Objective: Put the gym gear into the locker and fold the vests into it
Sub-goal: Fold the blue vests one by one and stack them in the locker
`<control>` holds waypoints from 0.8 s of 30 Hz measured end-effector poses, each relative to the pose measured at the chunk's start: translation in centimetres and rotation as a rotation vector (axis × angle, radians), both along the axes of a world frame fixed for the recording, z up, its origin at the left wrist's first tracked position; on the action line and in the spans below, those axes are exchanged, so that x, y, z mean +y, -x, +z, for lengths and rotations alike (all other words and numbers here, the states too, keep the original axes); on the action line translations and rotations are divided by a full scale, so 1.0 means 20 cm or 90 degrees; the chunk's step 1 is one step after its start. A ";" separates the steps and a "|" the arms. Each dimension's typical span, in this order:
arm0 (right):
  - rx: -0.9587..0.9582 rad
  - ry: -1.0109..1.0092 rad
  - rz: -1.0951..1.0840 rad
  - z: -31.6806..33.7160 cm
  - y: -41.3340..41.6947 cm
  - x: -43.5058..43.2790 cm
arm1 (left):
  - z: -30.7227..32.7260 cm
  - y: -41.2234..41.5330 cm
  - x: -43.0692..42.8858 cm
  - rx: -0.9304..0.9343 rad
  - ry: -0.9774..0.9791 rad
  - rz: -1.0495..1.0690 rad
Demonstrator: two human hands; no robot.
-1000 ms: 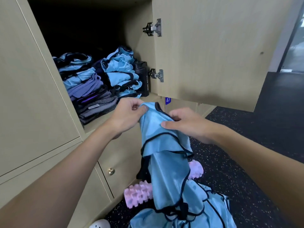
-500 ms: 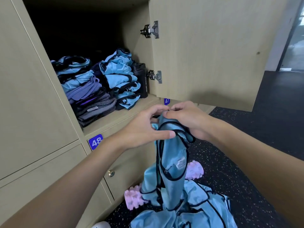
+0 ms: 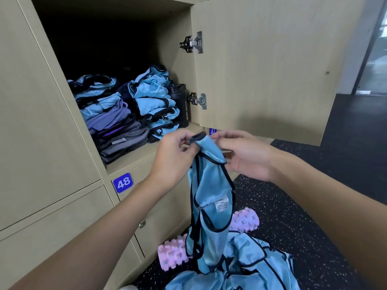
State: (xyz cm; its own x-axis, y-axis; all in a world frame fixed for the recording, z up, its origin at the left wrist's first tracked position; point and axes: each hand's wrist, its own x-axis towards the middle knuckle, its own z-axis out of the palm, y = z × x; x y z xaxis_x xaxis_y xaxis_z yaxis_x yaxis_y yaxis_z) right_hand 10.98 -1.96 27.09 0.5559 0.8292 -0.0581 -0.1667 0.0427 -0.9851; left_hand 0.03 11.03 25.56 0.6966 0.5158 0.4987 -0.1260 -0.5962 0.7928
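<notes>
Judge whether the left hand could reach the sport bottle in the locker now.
Probably yes, once freed: the left hand pinches the blue vest, but the locker door stands open and nothing stands before the sport bottle.

Filling the left of the frame, a beige wood-grain locker bank (image 3: 41, 122), with a blue plate numbered 48 (image 3: 123, 182) and a small round metal knob (image 3: 142, 223) lower down. At upper right, an open door (image 3: 272, 70) of the same wood on two steel hinges (image 3: 194, 42). Below it, dark speckled floor (image 3: 345, 155). At the far right edge, a pale wall strip (image 3: 356, 59) beside daylit glazing (image 3: 377, 70).
</notes>
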 end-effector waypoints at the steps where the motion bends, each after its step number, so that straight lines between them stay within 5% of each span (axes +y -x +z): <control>1: -0.006 0.001 0.007 0.00 0.00 0.00 | 0.01 0.00 0.01 -0.002 0.010 0.008; 14: -0.046 -0.039 0.054 -0.01 0.04 0.02 | 0.06 0.03 0.03 -0.012 0.072 0.042; 24: -0.099 -0.024 -0.087 0.00 0.03 0.05 | 0.10 0.07 0.06 -0.025 0.096 0.027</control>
State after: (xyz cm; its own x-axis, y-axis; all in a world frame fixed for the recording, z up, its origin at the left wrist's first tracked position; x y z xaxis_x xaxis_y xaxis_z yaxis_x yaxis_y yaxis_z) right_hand 10.40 -1.06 27.04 0.6634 0.7454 0.0657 -0.0036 0.0911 -0.9958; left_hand -1.29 12.32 27.53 0.6542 0.6155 0.4396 -0.1354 -0.4765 0.8687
